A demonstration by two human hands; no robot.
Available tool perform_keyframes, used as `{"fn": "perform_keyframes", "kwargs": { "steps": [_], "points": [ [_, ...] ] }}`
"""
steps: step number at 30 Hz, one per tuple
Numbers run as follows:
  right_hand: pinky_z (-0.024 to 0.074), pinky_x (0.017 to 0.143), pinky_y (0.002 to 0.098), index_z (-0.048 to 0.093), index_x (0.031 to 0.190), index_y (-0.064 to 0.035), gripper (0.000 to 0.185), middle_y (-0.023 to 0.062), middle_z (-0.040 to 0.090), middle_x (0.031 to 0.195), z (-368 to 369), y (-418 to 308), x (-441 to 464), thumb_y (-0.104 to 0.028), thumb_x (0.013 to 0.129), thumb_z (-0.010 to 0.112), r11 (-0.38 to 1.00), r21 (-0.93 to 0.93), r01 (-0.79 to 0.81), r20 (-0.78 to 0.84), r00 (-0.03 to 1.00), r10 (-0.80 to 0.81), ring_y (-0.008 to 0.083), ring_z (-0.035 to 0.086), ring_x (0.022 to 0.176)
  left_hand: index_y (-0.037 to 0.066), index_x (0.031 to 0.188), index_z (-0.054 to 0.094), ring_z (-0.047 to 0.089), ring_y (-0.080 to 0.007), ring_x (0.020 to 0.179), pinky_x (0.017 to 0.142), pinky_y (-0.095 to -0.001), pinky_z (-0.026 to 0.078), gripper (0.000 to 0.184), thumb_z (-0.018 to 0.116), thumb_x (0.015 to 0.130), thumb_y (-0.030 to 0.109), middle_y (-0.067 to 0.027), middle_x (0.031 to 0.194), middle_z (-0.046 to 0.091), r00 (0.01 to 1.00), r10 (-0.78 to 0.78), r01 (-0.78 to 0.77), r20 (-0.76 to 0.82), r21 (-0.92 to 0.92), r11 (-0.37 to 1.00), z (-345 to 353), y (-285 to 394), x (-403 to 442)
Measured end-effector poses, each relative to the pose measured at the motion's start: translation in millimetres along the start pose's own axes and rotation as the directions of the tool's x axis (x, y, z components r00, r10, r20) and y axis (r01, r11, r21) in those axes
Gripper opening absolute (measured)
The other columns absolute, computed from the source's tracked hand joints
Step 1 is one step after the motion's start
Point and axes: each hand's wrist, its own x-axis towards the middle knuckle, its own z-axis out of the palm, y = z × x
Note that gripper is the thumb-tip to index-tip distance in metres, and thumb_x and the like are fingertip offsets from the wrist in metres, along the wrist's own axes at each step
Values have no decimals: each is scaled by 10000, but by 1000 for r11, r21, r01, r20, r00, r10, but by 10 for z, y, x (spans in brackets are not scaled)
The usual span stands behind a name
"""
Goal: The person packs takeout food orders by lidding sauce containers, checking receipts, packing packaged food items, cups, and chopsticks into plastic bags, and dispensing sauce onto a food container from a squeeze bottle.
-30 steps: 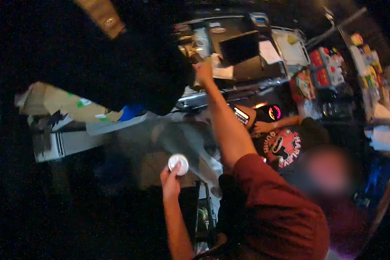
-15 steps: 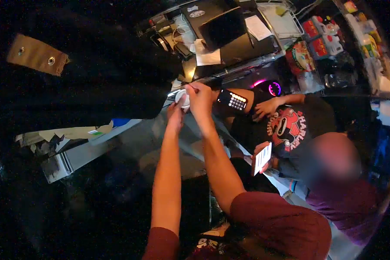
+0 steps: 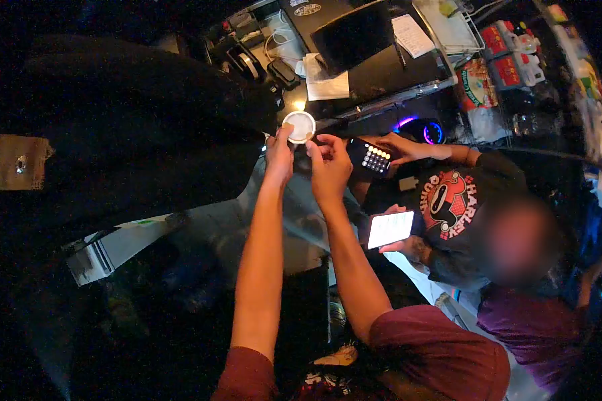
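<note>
My left hand (image 3: 280,160) is closed on the edge of a round white disc (image 3: 299,125) with a raised rim, its thumb lying over the near left side. Whether the disc is a lid or a flat roll I cannot tell. Just right of it is my right hand (image 3: 331,170), fingers curled and thumb close to the forefinger, near the disc's lower right edge. Anything pinched there is too small to make out.
Beyond my hands a dark desk holds a black screen (image 3: 353,37), papers (image 3: 328,79) and a notepad (image 3: 413,35). At right a person in a printed black shirt (image 3: 451,200) has a phone showing a keypad (image 3: 376,158) and another bright phone (image 3: 390,229). Jugs (image 3: 528,70) stand behind.
The disc has moved up and right and now faces me more fully. My right hand has shifted from its top to its lower right. The other person's bright phone has turned.
</note>
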Motion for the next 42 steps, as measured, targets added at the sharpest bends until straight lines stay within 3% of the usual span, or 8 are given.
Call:
{"fn": "perform_keyframes", "kwargs": {
  "steps": [6,17,23,29,33,38,40,42],
  "points": [
    [531,691,260,696,1143,10,264,58,738,801,1,128,103,-94,911,770,993,-119,10,1,1000,-10,108,674,730,-14,1140,696,675,-138,857,803,-297,520,437,762,933,365,-36,1063,728,997,60,-54,48,-113,992,200,180,-113],
    [555,744,307,739,1042,9,157,104,771,914,62,271,441,-84,914,739,993,-50,-111,178,977,118,176,721,816,-10,1143,716,683,-134,930,814,-280,523,449,874,852,293,-62,1056,739,992,39,27,-122,497,867,142,372,-117],
    [540,730,266,708,1123,13,178,63,740,896,91,84,884,-36,954,683,994,-23,-107,210,972,109,119,673,788,-22,1206,685,674,-147,1019,856,-290,526,503,894,833,242,-93,1163,717,968,248,-251,42,141,958,249,474,-253],
    [533,855,319,703,1187,-26,273,90,706,1100,626,-163,1483,29,952,577,931,81,356,619,714,-327,181,641,916,-18,1219,685,667,-166,1047,939,-304,508,499,888,847,245,-93,1163,721,992,123,-105,-33,340,934,260,823,-510],
    [502,923,306,689,1269,-88,394,108,593,1222,998,-64,1706,54,914,595,674,279,-684,848,504,161,185,599,1030,-9,1289,641,660,-168,1060,968,-311,505,572,884,856,275,-99,1217,699,990,139,-120,-5,476,871,273,949,-608],
    [525,774,276,614,1089,-108,149,69,554,1095,875,35,1575,-41,957,625,859,464,214,604,633,-484,158,602,905,6,1315,615,654,-164,1077,956,-309,524,564,884,856,194,-84,1234,683,964,230,-265,135,388,883,278,896,-620],
    [522,800,267,619,1086,-112,148,68,542,1125,758,-173,1486,-53,953,645,876,361,321,594,645,-481,160,609,917,-7,1340,614,640,-208,1139,1016,-348,496,610,879,854,248,-109,1293,666,966,221,-254,132,365,896,292,839,-614],
    [511,860,283,704,1173,-99,314,73,498,1198,803,-250,1532,40,892,678,908,410,-92,729,631,-265,160,569,1060,-10,1311,634,646,-205,1126,1006,-346,501,571,877,852,229,-107,1267,676,973,205,-231,111,353,907,321,839,-653]
  ]
}}
